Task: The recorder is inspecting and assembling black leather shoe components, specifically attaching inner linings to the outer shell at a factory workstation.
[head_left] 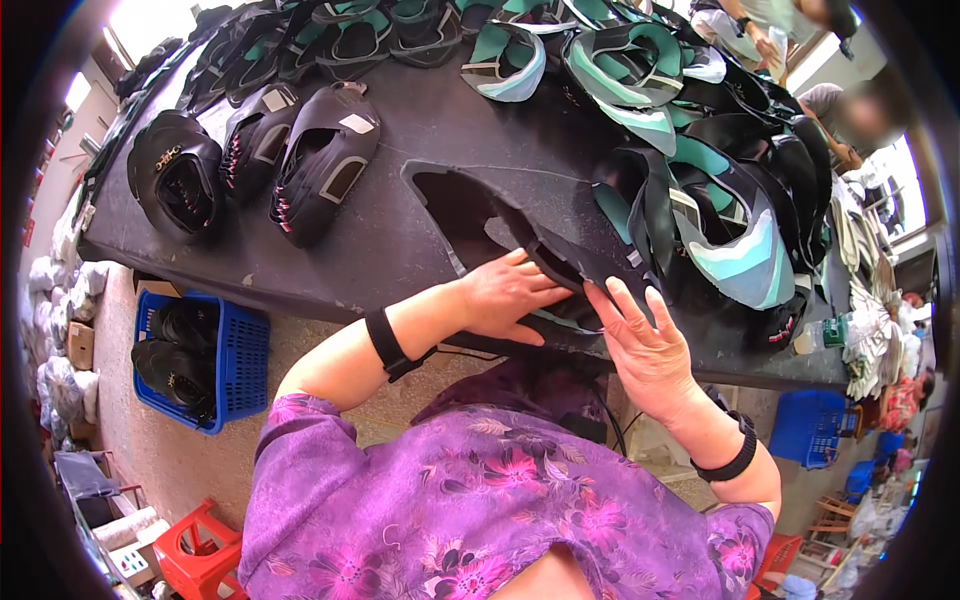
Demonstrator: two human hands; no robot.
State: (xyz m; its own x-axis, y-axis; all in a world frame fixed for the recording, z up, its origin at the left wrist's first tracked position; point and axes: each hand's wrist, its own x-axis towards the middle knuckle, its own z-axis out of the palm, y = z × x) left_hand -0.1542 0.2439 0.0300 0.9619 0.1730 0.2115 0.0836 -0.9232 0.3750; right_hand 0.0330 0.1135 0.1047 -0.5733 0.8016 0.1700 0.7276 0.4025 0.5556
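A black shoe upper, opened out and partly folded, lies at the table's front edge before me. My left hand holds its near part, fingertips at the raised fold and thumb apart below. At the right end of the same upper is my right hand, its fingers stretched and spread, the leftmost fingertip touching the edge. What lies under the left palm is hidden. To the right, close to my right hand, several black uppers with teal linings lie in an overlapping heap.
Black shaped shoes stand at the table's left. More uppers fill the far side. Below the front edge are a blue basket with black shoes, a red stool and another blue basket. Other people work at the far right.
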